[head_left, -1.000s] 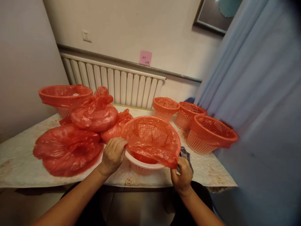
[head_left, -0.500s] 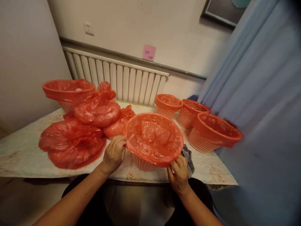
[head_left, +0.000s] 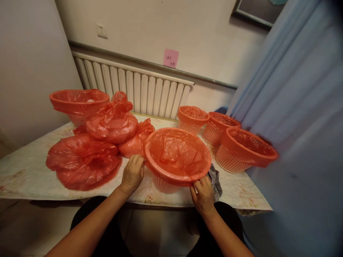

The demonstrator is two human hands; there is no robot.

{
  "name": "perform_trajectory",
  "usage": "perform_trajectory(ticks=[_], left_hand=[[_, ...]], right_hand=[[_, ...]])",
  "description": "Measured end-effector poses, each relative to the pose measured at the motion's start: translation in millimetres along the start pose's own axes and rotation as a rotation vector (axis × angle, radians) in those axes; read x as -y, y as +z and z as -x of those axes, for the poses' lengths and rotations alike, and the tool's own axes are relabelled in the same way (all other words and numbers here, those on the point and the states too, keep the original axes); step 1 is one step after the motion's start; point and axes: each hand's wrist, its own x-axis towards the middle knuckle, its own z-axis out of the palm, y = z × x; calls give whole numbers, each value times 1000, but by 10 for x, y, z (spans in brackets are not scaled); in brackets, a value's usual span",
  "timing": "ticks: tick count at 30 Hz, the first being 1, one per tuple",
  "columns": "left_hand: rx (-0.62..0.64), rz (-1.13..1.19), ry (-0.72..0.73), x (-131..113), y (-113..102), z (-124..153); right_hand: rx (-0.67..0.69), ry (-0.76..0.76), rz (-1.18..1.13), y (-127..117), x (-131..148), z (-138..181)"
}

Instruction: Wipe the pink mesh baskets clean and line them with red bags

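A round plastic basket (head_left: 164, 185) stands in front of me on the table, lined with a thin red plastic bag (head_left: 178, 151) whose edge is folded over the rim. At the basket's left side, my left hand (head_left: 133, 174) is closed, its fingertips pinching the bag's folded edge. My right hand (head_left: 204, 194) pinches the same edge at the near right, just under the rim. Through the film the basket's inner wall shows faintly. A grey cloth (head_left: 215, 182) lies partly behind the basket, beside my right hand.
Three lined baskets stand at the right: one at the back (head_left: 193, 123), a middle one (head_left: 218, 132) and a larger one (head_left: 235, 157). Filled red bags (head_left: 111, 126) and a wide basket (head_left: 77, 112) occupy the left. A blue curtain (head_left: 294, 117) borders the table's right end.
The bag's folded edge has come down outside the rim, and the rim shows more clearly. Both hands keep their pinch near the same places. The view has shifted slightly.
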Motion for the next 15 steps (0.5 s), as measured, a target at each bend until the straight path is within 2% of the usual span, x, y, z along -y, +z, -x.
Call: perform_trajectory(ticks=[3, 5, 9, 11, 13, 15], left_hand=[[65, 146, -98, -6, 62, -8], [88, 352, -237, 15, 91, -20], [28, 811, -738, 114, 109, -133], [13, 897, -868, 156, 108, -258], [40, 970, -903, 176, 119, -422], [66, 1079, -976, 174, 154, -598]], right_hand=[[51, 11, -90, -9, -42, 27], [39, 36, -157, -42, -112, 59], [-202, 175, -173, -215, -266, 44], [-315, 218, -144, -346, -255, -56], [-348, 170, -147, -468, -150, -210], [-308, 41, -172, -542, 23, -381]])
